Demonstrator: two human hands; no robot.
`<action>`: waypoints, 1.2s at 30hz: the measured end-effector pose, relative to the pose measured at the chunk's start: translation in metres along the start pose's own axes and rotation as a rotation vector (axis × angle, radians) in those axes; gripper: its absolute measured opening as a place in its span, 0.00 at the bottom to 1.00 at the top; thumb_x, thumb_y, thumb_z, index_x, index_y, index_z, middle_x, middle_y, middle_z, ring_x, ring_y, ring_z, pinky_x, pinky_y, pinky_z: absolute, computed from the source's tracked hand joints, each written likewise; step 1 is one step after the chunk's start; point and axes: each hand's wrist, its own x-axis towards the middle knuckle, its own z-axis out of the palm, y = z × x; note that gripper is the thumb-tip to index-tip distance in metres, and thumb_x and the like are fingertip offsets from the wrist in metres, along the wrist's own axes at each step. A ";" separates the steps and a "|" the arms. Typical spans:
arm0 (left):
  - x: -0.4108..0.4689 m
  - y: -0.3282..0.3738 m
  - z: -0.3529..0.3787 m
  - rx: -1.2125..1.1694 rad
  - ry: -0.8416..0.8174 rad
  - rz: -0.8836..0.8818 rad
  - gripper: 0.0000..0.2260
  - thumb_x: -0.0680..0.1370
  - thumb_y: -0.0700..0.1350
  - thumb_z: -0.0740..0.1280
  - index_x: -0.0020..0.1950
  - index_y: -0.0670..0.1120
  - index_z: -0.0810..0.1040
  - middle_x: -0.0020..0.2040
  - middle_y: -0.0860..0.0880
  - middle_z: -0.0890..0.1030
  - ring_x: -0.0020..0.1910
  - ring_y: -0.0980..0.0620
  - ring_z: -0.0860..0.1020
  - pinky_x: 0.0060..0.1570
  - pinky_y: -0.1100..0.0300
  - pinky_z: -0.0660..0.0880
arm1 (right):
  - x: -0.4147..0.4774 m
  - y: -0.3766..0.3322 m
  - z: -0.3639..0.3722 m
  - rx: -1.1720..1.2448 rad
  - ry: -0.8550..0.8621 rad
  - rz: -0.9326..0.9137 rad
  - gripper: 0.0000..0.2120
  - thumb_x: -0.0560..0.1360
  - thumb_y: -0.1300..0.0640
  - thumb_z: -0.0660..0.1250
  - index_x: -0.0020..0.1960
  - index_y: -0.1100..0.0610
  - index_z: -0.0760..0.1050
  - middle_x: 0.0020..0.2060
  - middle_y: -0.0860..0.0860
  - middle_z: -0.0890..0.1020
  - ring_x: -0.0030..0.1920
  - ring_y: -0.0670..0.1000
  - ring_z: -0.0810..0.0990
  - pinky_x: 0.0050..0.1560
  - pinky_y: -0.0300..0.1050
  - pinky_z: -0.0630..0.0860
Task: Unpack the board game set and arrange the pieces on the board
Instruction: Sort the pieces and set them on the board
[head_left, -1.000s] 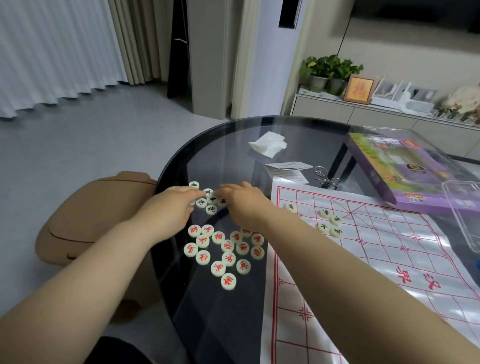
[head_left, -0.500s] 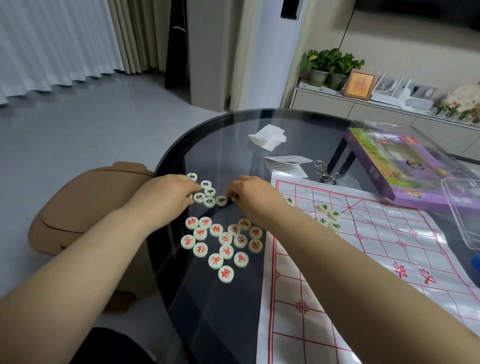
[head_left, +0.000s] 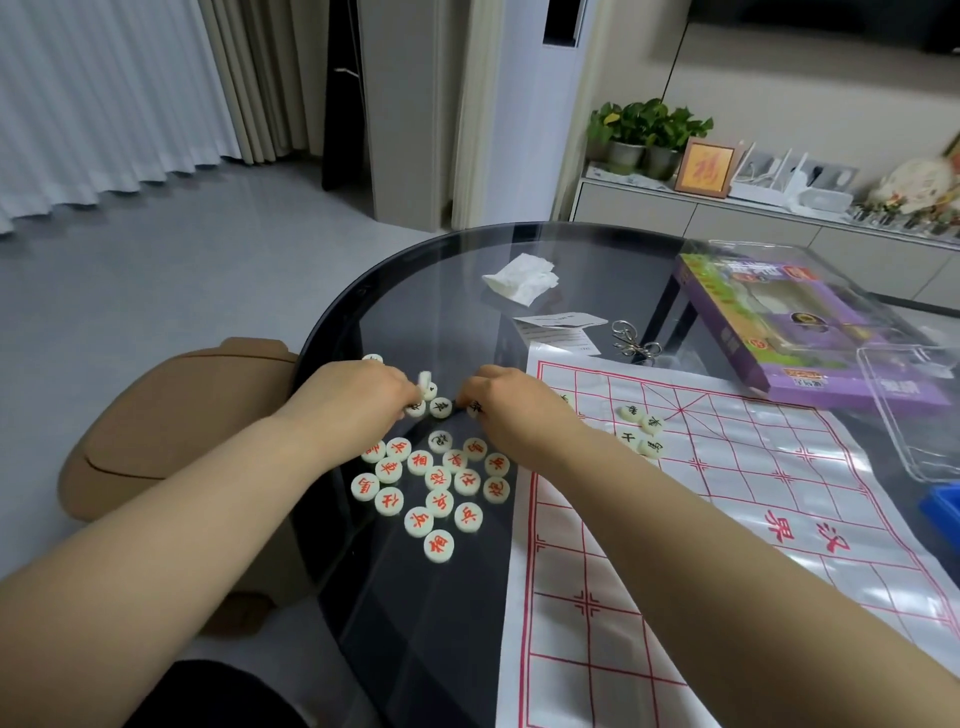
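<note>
Head view, board (head_left: 727, 519) marked 汉界, nearest piece (head_left: 439, 545) 相, frame (head_left: 704, 169) 福

L hand (head_left: 358, 400) now has a white piece (head_left: 425, 378) tipped up on edge at its fingertips, centre frame. A black-char piece (head_left: 440, 440) now sits lower, at top of the red-char group (head_left: 436, 488). R hand (head_left: 511, 410) fingertips now rest on a second black-char piece (head_left: 474, 408).
</note>
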 end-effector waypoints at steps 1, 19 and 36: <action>0.000 0.000 0.000 -0.016 0.002 -0.007 0.11 0.78 0.41 0.57 0.58 0.49 0.75 0.54 0.53 0.77 0.53 0.52 0.75 0.47 0.58 0.73 | -0.002 0.002 0.000 0.002 0.007 -0.001 0.18 0.75 0.68 0.59 0.64 0.58 0.71 0.58 0.55 0.73 0.58 0.55 0.73 0.52 0.45 0.71; 0.005 0.017 -0.010 -0.102 0.013 0.018 0.14 0.80 0.44 0.56 0.65 0.52 0.70 0.58 0.52 0.76 0.57 0.51 0.72 0.50 0.57 0.73 | -0.022 0.014 -0.005 -0.100 -0.034 -0.020 0.18 0.76 0.65 0.57 0.66 0.57 0.69 0.60 0.55 0.73 0.60 0.56 0.70 0.57 0.49 0.73; 0.015 0.018 -0.015 -0.164 -0.028 0.023 0.12 0.79 0.48 0.59 0.61 0.50 0.73 0.58 0.53 0.75 0.55 0.54 0.73 0.50 0.61 0.71 | -0.051 0.063 -0.027 0.001 0.059 0.163 0.16 0.77 0.64 0.58 0.62 0.55 0.74 0.59 0.54 0.75 0.56 0.55 0.76 0.57 0.48 0.74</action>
